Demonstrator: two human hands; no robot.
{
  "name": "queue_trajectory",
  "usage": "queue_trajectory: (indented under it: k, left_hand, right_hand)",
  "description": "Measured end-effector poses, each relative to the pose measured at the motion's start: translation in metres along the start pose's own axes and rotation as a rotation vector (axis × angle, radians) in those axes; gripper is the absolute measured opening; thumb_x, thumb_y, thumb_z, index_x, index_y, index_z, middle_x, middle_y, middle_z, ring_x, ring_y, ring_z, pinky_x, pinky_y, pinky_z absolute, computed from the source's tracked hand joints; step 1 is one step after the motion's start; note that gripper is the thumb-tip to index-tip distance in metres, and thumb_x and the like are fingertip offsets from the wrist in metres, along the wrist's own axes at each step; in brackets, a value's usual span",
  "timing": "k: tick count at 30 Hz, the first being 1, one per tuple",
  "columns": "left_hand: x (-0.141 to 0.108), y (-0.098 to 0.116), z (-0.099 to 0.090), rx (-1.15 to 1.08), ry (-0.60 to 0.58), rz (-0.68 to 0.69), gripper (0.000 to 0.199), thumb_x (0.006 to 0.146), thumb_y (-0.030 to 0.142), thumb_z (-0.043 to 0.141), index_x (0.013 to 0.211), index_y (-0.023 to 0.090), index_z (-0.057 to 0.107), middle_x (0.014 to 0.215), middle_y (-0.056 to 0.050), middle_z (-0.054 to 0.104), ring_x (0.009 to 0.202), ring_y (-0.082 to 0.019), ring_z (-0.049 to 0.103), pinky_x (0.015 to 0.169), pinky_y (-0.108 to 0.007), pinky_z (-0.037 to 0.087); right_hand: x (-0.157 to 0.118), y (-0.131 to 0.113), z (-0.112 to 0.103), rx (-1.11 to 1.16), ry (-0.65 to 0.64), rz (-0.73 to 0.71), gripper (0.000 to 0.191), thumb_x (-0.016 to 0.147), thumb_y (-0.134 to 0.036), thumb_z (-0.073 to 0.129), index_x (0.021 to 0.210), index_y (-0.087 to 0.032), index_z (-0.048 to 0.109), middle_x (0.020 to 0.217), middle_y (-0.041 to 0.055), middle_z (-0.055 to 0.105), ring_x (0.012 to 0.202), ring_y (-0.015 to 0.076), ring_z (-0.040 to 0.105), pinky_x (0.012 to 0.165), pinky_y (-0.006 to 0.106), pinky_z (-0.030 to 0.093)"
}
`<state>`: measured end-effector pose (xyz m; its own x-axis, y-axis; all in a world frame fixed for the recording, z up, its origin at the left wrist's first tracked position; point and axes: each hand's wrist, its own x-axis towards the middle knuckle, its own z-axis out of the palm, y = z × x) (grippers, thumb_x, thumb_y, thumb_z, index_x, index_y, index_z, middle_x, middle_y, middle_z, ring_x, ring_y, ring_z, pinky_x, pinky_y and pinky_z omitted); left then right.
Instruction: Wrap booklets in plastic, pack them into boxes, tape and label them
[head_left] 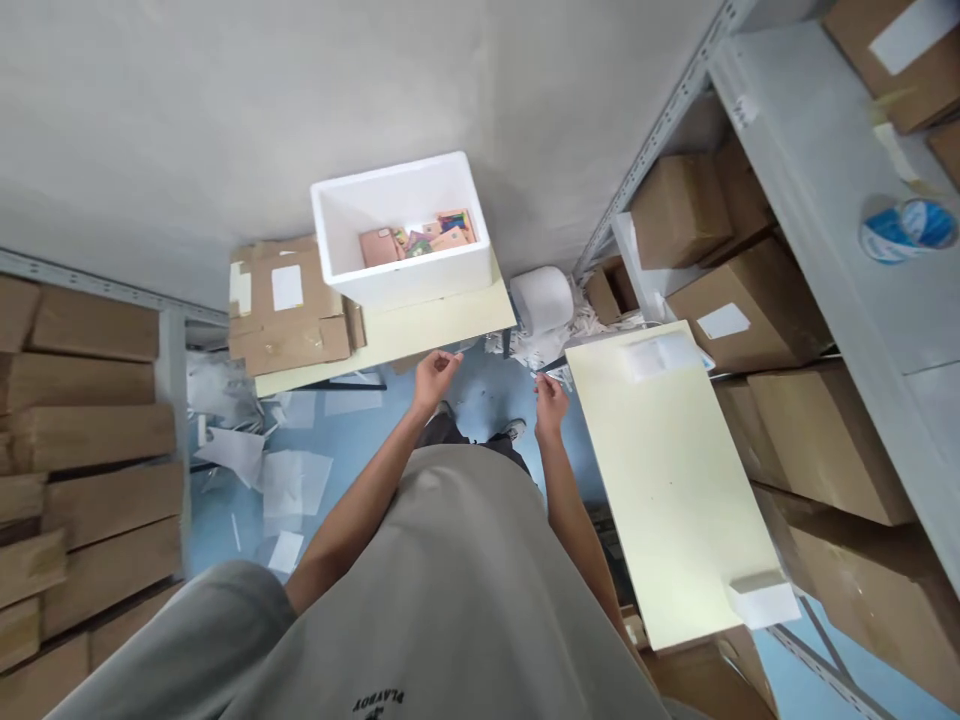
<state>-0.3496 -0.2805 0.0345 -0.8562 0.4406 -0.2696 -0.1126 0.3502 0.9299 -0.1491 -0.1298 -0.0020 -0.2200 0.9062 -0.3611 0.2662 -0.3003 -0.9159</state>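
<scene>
My left hand (437, 380) hovers over the floor just off the front edge of the far cream table (420, 330). Its thumb and fingertips come together in a pinch, and what they hold, if anything, is too small to make out. My right hand (551, 403) is raised beside the near left corner of the right-hand cream table (675, 480), fingers curled and closed. A tiny pale bit shows at its fingertips, its kind unclear. On the far table, a white foam box (416, 275) holds small cartons and colourful packets (420, 240).
Flattened cardboard (292, 330) lies left of the foam box. A white roll (541, 300) stands between the tables. The right table carries a clear packet (660, 355) and a white box (765, 600). Cartons fill shelves left (97, 430) and right (817, 420). Papers (296, 480) litter the floor.
</scene>
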Motion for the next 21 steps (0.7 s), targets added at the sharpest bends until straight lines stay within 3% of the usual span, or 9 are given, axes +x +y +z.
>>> queue_trajectory:
  k: [4,9,14,17,21]
  left_hand:
    - [0.030,-0.025,-0.067,-0.225,0.162,-0.178,0.023,0.083,0.038,0.079,0.084,0.018,0.069,0.080,-0.003,0.068,0.070,-0.014,0.062,0.073,-0.028,0.053]
    - [0.073,-0.066,-0.180,-0.524,0.450,-0.504,0.020,0.078,0.014,0.076,0.093,0.018,0.065,0.090,-0.002,0.067,0.078,-0.013,0.068,0.079,-0.027,0.059]
    - [0.110,-0.102,-0.284,-0.571,0.598,-0.679,0.027,0.079,0.016,0.077,0.093,0.022,0.055,0.083,0.001,0.058,0.079,-0.013,0.065,0.071,-0.025,0.060]
    - [0.128,-0.117,-0.320,-0.600,0.599,-0.755,0.025,0.085,0.021,0.076,0.093,0.022,0.052,0.086,-0.001,0.059,0.079,-0.013,0.065,0.069,-0.022,0.060]
    - [0.142,-0.127,-0.340,-0.627,0.573,-0.809,0.027,0.087,0.025,0.077,0.090,0.022,0.051,0.084,-0.001,0.060,0.077,-0.012,0.065,0.070,-0.023,0.061]
  right_hand:
    - [-0.029,-0.016,0.052,0.030,-0.121,-0.039,0.050,0.081,-0.063,0.068,0.101,-0.018,0.075,0.094,0.0105,0.077,0.083,0.0238,0.069,0.080,0.037,0.056]
    - [-0.073,-0.028,0.128,0.025,-0.182,-0.051,0.048,0.081,-0.063,0.070,0.101,-0.019,0.075,0.096,0.0100,0.077,0.081,0.0219,0.066,0.078,0.036,0.054]
    - [-0.117,-0.029,0.196,0.002,-0.200,-0.031,0.049,0.080,-0.064,0.070,0.098,-0.019,0.075,0.094,0.0093,0.077,0.078,0.0209,0.065,0.069,0.033,0.049]
    - [-0.137,-0.028,0.224,-0.033,-0.200,-0.017,0.048,0.080,-0.064,0.071,0.096,-0.019,0.076,0.094,0.0096,0.078,0.077,0.0206,0.064,0.067,0.032,0.048]
    - [-0.157,-0.028,0.245,-0.081,-0.163,-0.022,0.049,0.081,-0.065,0.071,0.098,-0.019,0.077,0.094,0.0092,0.079,0.079,0.0207,0.066,0.067,0.031,0.049]
